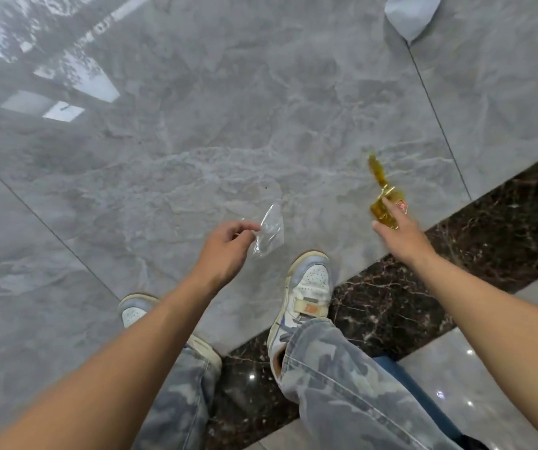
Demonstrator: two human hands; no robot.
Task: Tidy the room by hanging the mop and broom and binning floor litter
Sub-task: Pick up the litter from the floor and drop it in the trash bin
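Note:
My left hand [225, 246] pinches a clear plastic wrapper [269, 230] by its edge, and the wrapper hangs above the grey floor. My right hand [397, 230] is stretched out over a crumpled gold wrapper [382, 196] with a red label. Its fingers are nearly straight and lie on or just above the wrapper's near end; whether they touch it I cannot tell. No mop, broom or bin is in sight.
Glossy grey marble tiles [196, 141] cover the floor, crossed by a dark brown marble strip [390, 293] at the right. My two sneakers [309, 287] stand below my hands. A pale blue cloth or bag [412, 14] lies at the top right edge.

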